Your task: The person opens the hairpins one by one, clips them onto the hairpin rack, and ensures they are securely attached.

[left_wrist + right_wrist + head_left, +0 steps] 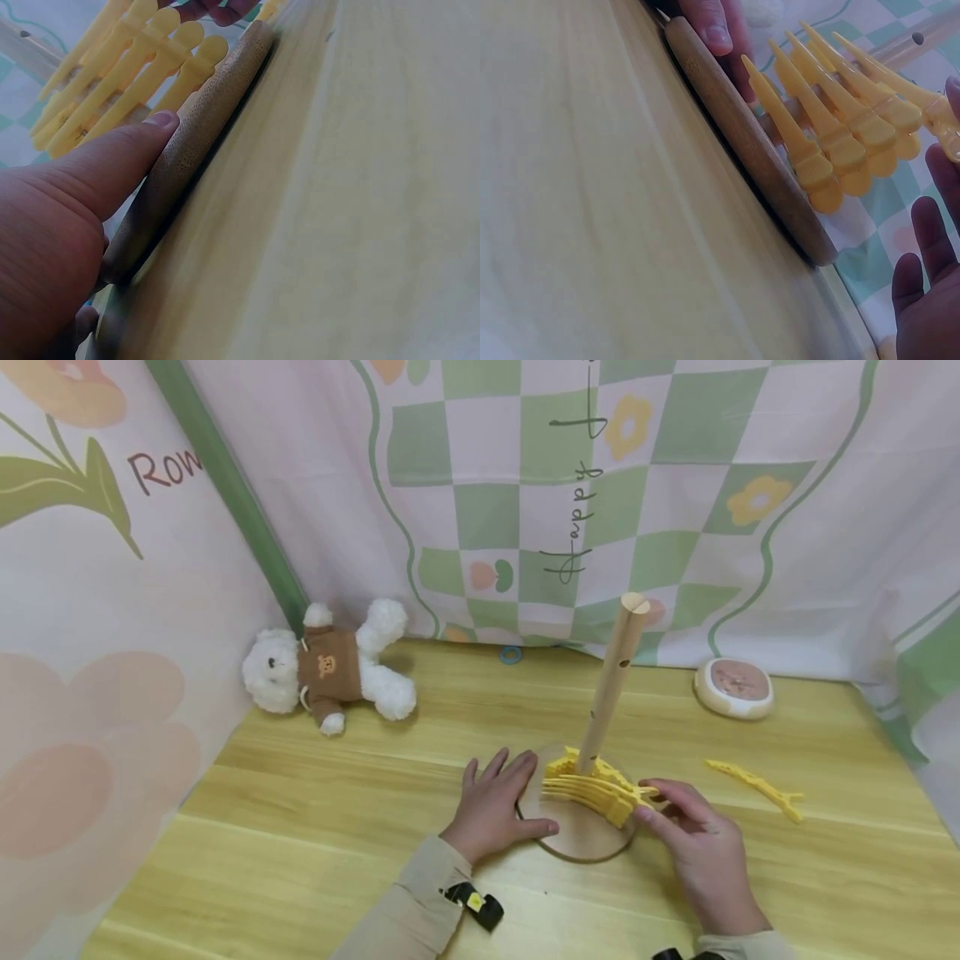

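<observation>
In the head view, the left hand (491, 810) rests spread on the edge of a round wooden base (585, 847) on the tabletop (300, 852); the right hand (708, 856) pinches a yellow piece (641, 792) over the yellow stack (592, 796) at the foot of a post (611, 685). The left wrist view shows the thumb (124, 161) at the base's edge. In the right wrist view, the pinched piece seems just clear of the stack, though its far end is hard to judge.

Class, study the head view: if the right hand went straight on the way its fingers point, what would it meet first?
The right hand would probably meet the stacked yellow pieces first; depth is unclear, so it might pass above them to the wooden post.
</observation>
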### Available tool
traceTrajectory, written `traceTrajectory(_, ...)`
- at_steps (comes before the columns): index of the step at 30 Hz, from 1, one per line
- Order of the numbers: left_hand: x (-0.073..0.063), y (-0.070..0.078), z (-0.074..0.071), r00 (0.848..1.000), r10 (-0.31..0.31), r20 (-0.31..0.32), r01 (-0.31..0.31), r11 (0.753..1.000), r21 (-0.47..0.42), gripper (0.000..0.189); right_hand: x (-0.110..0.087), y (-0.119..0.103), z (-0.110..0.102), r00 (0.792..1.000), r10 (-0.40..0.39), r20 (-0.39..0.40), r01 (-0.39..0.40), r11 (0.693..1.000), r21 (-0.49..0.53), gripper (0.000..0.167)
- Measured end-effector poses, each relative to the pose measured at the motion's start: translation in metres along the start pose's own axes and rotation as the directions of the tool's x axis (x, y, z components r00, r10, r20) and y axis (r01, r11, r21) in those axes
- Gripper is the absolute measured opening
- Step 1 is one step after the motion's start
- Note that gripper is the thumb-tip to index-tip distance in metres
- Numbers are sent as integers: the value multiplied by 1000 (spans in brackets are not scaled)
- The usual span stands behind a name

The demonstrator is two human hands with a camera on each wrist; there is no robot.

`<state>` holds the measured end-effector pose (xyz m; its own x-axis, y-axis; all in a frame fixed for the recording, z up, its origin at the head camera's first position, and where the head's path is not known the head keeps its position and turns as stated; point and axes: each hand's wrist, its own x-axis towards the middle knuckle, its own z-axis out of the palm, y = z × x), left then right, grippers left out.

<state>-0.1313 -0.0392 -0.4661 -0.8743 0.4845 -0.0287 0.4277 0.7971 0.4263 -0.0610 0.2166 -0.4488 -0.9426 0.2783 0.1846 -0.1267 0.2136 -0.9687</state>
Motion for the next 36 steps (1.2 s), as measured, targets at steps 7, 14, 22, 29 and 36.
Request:
traceTrajectory(7,-1,0,0,1000,7,-7,-7,1000,4,102,1,0,1,1000,-19,13,19,1000,22,34)
traceTrajectory(14,-1,-1,1,1000,5,-3,-5,1000,-6,102,2,1,3,1000,-15,10,14,994,104,36)
traceTrajectory(22,0,0,0,1000,13,-9,-13,1000,-7,101,2,3,3,1000,4,8,-4,994,110,37)
traceTrajectory(29,0,0,0,1000,11,-2,-11,1000,-4,102,3,3,3,1000,-6,6,5,992,130,37)
traceTrajectory(36,0,0,-1,1000,24,-16,-24,1000,-9,101,3,3,3,1000,-5,4,5,992,127,37)
